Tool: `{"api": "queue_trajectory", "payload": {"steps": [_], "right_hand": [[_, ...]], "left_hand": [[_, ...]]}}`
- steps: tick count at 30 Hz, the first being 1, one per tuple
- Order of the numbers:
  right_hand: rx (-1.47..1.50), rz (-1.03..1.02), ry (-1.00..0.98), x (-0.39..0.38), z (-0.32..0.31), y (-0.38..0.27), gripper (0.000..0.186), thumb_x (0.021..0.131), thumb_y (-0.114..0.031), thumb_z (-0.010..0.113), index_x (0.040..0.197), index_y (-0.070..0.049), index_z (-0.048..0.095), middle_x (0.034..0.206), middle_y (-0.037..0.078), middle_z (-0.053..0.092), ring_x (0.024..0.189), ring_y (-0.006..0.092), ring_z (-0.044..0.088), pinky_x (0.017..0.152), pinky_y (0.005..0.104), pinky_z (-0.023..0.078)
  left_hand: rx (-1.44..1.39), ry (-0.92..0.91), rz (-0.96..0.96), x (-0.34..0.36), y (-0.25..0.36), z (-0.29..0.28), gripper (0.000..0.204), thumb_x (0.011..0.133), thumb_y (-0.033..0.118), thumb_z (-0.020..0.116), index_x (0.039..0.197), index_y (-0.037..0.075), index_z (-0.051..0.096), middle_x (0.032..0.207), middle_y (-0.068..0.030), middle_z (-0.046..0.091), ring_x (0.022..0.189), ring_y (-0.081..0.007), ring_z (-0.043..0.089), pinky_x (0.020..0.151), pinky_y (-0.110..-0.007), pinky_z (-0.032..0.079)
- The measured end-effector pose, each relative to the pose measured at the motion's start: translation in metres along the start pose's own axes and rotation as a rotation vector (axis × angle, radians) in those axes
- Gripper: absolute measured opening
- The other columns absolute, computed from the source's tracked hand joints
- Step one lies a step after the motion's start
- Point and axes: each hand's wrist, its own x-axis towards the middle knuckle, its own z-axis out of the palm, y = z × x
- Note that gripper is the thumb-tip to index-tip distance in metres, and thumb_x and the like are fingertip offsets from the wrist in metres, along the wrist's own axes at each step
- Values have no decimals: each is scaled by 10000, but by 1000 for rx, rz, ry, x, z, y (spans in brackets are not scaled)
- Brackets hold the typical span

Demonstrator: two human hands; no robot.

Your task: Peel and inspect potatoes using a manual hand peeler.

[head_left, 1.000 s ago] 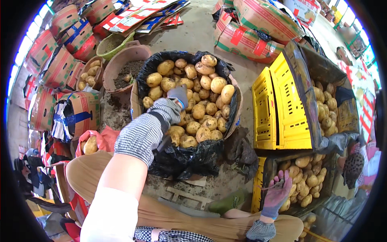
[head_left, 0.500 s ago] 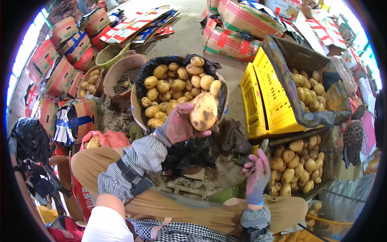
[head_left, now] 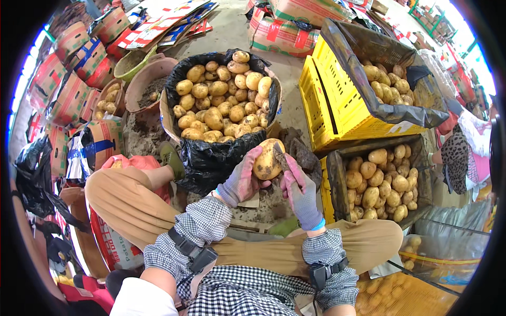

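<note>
My left hand (head_left: 240, 179), in a soiled pink-and-grey glove, holds a large soil-spotted potato (head_left: 264, 160) in front of me. My right hand (head_left: 300, 195), gloved alike, grips a small dirty blade (head_left: 279, 157) whose flat lies against the potato's right side. Both hands are above my crossed legs. Just beyond them stands a carton lined with black plastic (head_left: 197, 166), heaped with potatoes. To the right, a dark-lined yellow crate (head_left: 329, 189) also holds potatoes.
A second potato crate (head_left: 348, 108) stands behind the lower one. A pink tub of soil (head_left: 137, 100), strapped cartons (head_left: 97, 145) and flattened cardboard (head_left: 163, 23) lie at left and back. A person in leopard print (head_left: 454, 158) is at the right edge.
My left hand left the carton's potatoes and came back toward me holding a large potato. My right hand has risen from beside the lower crate, bringing the blade against that potato.
</note>
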Motion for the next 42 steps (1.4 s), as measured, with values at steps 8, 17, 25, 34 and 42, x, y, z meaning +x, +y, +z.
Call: {"api": "queue_trajectory", "payload": {"steps": [8,17,25,34,42], "right_hand": [[90,57,-38,4,-1,9,405,995,-146,476,1393,-73,464,667,-50,440,578,33,387,508,184,342],[105,152,-109,2,9,16,402,984,-100,489,1386,-85,483,712,-82,433,619,16,359,553,159,322],[160,107,71,7,-1,8,393,981,-115,509,1371,-70,498,820,-77,529,612,13,345,545,153,313],[-359,-333,-82,-2,24,44,461,891,31,472,1326,-105,548,990,38,666,697,67,483,645,195,440],[-92,-59,31,-1,4,19,478,887,46,470,1336,-102,533,1052,79,665,710,59,493,652,199,442]], "left_hand": [[16,9,-6,4,-7,-11,411,968,479,446,1272,207,498,1078,30,613,881,-107,607,554,-241,462],[270,21,119,13,-15,-27,537,891,333,600,1335,99,411,1137,-4,538,943,-100,562,730,-232,520],[45,141,-14,9,0,14,449,888,571,513,1160,214,545,956,49,613,866,-113,576,632,-237,491],[125,116,177,53,-34,-78,479,899,580,488,1216,223,535,1091,-22,617,940,-184,608,745,-343,510],[22,123,56,13,-6,6,485,908,563,497,1258,227,499,1153,18,578,1060,-143,547,845,-351,466]]}}
